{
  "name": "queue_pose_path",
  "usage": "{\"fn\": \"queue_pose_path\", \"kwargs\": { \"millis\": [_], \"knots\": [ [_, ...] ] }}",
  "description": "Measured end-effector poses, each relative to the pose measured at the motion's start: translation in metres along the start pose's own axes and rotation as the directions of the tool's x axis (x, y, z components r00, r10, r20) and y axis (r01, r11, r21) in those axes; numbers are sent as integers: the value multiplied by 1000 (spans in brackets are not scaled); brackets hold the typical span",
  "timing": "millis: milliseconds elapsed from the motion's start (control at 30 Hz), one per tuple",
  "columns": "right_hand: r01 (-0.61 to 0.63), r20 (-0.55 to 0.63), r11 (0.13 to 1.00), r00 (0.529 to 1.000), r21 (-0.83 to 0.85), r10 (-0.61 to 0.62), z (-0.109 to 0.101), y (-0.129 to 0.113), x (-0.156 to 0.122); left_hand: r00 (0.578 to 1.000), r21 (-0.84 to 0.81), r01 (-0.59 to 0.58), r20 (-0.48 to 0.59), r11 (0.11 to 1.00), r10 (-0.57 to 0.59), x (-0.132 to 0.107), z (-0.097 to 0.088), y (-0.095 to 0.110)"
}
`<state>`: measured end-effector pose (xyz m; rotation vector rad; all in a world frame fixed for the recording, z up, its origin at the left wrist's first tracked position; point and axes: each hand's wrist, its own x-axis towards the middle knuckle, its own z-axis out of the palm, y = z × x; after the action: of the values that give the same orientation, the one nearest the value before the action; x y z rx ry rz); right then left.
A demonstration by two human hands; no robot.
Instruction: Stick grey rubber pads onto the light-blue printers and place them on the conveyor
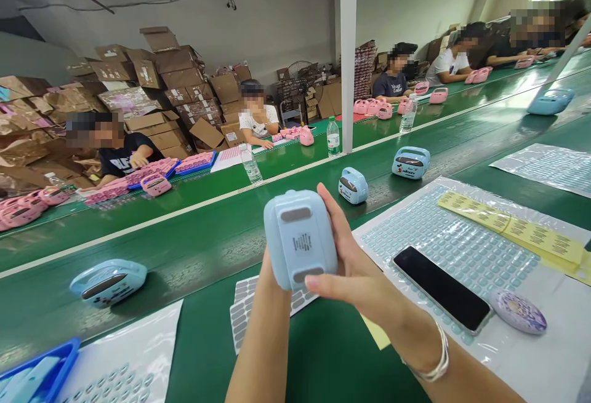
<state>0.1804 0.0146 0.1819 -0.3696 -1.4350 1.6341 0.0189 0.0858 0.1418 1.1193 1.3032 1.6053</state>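
The right hand (pixel 364 289) grips 1 light-blue device (pixel 300 240) above the near green desk (pixel 203 255). Its fingers (pixel 330 209) are clenched round the device's right side, and its thumb (pixel 318 282) lies across the lower edge. The left forearm (pixel 258 347) rises behind the device, but that hand is hidden, so its hold cannot be told. The held device shows 2 grey oblong patches and a small printed label.

4 more light-blue devices (pixel 353 185) sit on the green surfaces around it. Just right of the hands lies 1 black phone (pixel 442 289) on a sheet of light-blue stickers (pixel 447 243), beside 1 yellow label strip (pixel 508 231) and 1 round purple-patterned case (pixel 517 311). 3 more sticker sheets (pixel 545 169) are in view.

Across a far green desk (pixel 194 218), 5 co-workers (pixel 256 114) sit among pink devices (pixel 157 184) and 3 water bottles (pixel 333 136). Cardboard boxes (pixel 184 101) are heaped at the far left of the room.
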Motion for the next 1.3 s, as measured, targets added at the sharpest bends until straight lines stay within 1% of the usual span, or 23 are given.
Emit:
{"fn": "queue_pose_path", "kwargs": {
  "millis": [33,67,100,133,167,200,233,267,333,400,433,500,567,633,667,733,800,867,900,1033,1167,1233,1300],
  "knots": [
    [-1,-37,984,999,-177,-6,-7,-1,1,997,90,-37,-57,995,42,7,-7,3],
    [-4,-97,936,995,-351,-32,-16,-2,2,989,175,-73,-111,982,94,15,-17,8],
    [-16,-169,868,983,-496,-78,-28,-2,3,978,245,-101,-154,964,142,25,-28,14],
    [-40,-251,807,959,-589,-135,-39,-1,4,963,314,-127,-188,941,193,36,-41,20],
    [-68,-322,770,929,-634,-183,-51,2,5,944,411,-157,-205,898,259,48,-54,25],
    [-94,-377,751,901,-653,-215,-62,7,5,927,517,-177,-197,837,318,60,-65,28],
    [-119,-412,742,883,-659,-225,-72,15,5,917,618,-189,-166,763,361,72,-76,28],
    [-144,-428,738,879,-660,-211,-79,24,4,915,702,-191,-126,686,383,82,-84,24],
    [-195,-427,725,892,-661,-150,-87,46,-1,933,820,-178,-36,544,359,96,-95,9],
    [-243,-408,704,910,-667,-72,-88,70,-10,955,886,-168,38,431,294,106,-102,-6],
    [-269,-401,691,916,-671,-33,-87,82,-16,960,908,-172,68,383,271,109,-104,-9],
    [-319,-398,661,917,-679,34,-85,101,-27,955,934,-197,115,297,273,118,-106,-3],
    [-351,-401,631,913,-692,68,-85,116,-36,933,944,-243,165,221,321,128,-100,14],
    [-359,-406,602,912,-713,63,-86,127,-42,907,947,-278,204,163,368,135,-84,25],
    [-358,-409,584,911,-728,50,-86,132,-44,901,947,-288,218,142,376,136,-73,24],
    [-351,-409,539,913,-766,13,-84,141,-45,907,948,-299,246,112,342,135,-47,10],
    [-335,-393,486,919,-807,-19,-80,148,-47,920,942,-327,298,80,253,131,-22,-12],
    [-307,-358,440,933,-844,-34,-76,153,-48,911,922,-384,369,52,187,128,-2,-29],
    [-295,-342,424,939,-856,-38,-75,155,-48,899,910,-413,400,41,178,126,6,-33],
    [-291,-334,387,941,-875,-47,-74,154,-48,861,879,-478,467,3,203,117,24,-34],
    [-297,-333,366,942,-882,-36,-74,151,-47,839,843,-536,537,-36,86,107,41,-37],
    [-302,-335,365,942,-881,-29,-74,151,-46,837,841,-538,541,-56,84,106,49,-37],
    [-305,-337,364,941,-880,-27,-74,151,-46,842,851,-520,526,-75,119,107,55,-37]
  ]
}}
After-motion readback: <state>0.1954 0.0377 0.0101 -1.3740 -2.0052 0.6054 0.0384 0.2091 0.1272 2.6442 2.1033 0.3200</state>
